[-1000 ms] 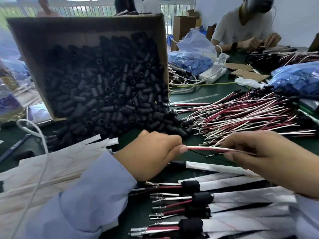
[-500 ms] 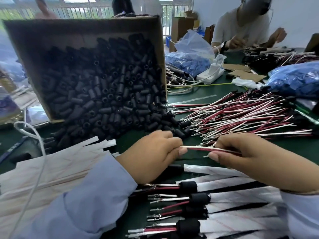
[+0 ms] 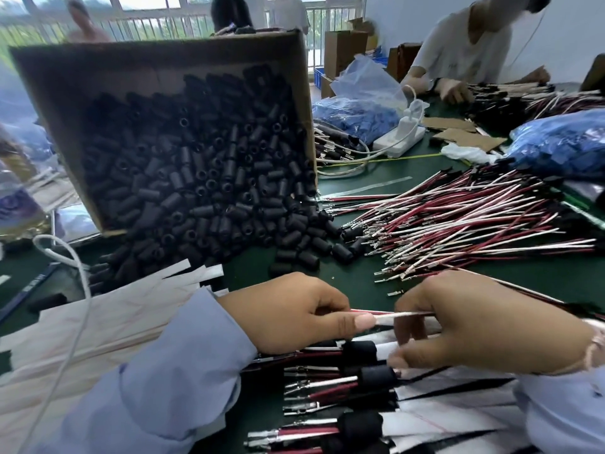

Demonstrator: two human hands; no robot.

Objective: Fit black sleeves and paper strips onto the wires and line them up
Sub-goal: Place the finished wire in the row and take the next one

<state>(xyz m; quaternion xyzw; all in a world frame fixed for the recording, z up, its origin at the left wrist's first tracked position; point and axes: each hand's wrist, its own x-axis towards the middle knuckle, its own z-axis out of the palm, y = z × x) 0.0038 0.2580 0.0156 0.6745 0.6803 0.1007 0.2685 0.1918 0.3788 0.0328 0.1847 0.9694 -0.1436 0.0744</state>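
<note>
Your left hand (image 3: 294,312) pinches one end of a red-and-white wire pair (image 3: 386,314) between thumb and curled fingers. Your right hand (image 3: 474,326) grips the same pair further along, fingers curled round it, and the pair runs on past that hand toward the table's right edge. The pair sits level above the near edge of the green table (image 3: 376,178).

Just below your hands, finished wires (image 3: 327,385) lie in a row at the near edge, each with a black sleeve (image 3: 376,376) and a white paper strip (image 3: 451,417) fitted, terminals pointing left.

A cardboard box (image 3: 163,57) stands tipped near the left edge, spilling loose black sleeves (image 3: 203,178) onto the table. Unfitted paper strips (image 3: 98,319) are heaped by your left sleeve. Bare red and white wires (image 3: 458,221) are piled toward the right edge.

Writing: the bottle's blue label (image 3: 13,204) at the left edge and the print on the pen (image 3: 29,290) are too blurred to read.
</note>
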